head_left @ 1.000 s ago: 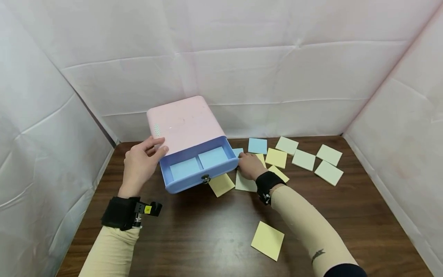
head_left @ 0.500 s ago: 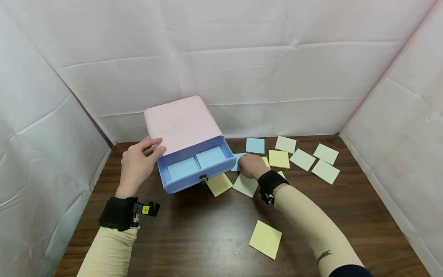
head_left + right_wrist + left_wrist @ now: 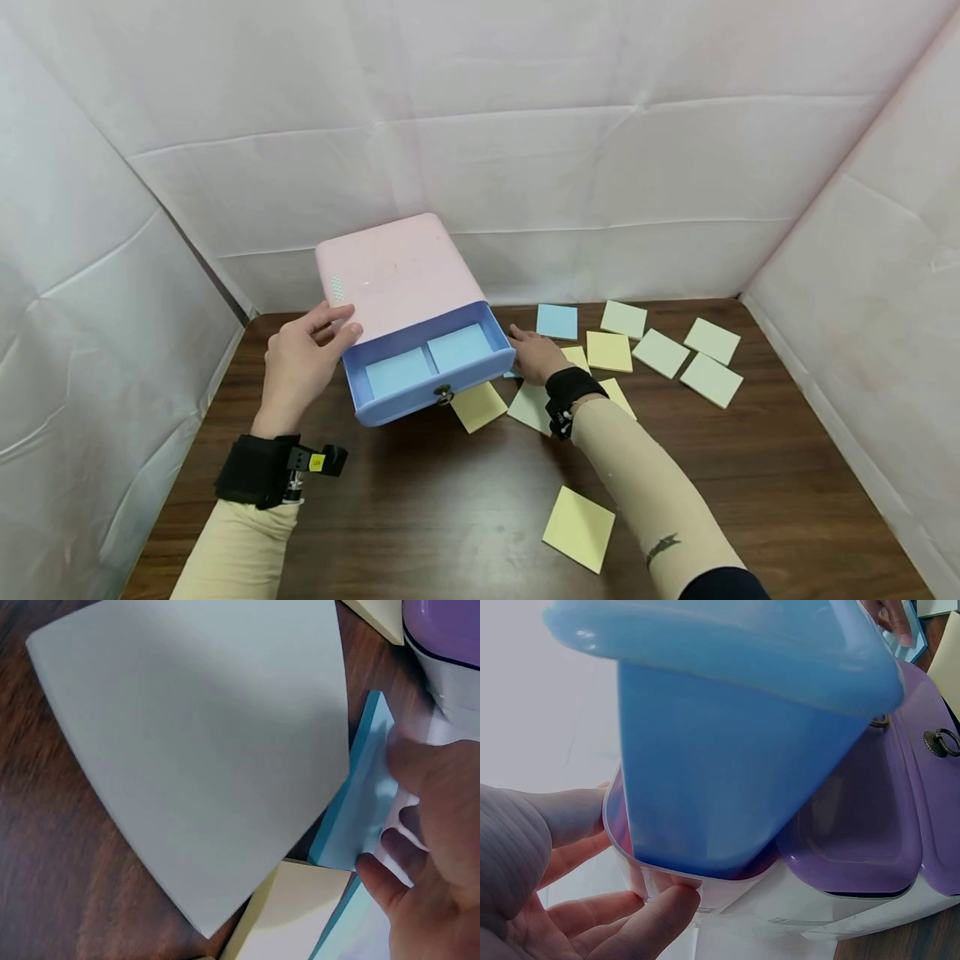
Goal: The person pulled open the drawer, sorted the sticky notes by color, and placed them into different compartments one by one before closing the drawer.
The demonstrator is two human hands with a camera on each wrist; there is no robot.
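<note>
- Box [image 3: 393, 275], pink, sits on the brown table [image 3: 450, 500] with its blue drawer [image 3: 427, 367] pulled out; two blue pads lie inside the drawer.
- Left hand [image 3: 303, 367] holds the left side of the box, thumb on top and fingers curled against the wall.
- Right hand [image 3: 534, 354] lies just right of the drawer, its fingers [image 3: 409, 761] pinching the edge of a blue pad [image 3: 360, 802] on the table.
- Green pad [image 3: 202, 742] lies touching that blue pad.
- Yellow, green and blue pads are scattered to the right of the box; one yellow pad [image 3: 578, 529] lies well in front of it.
</note>
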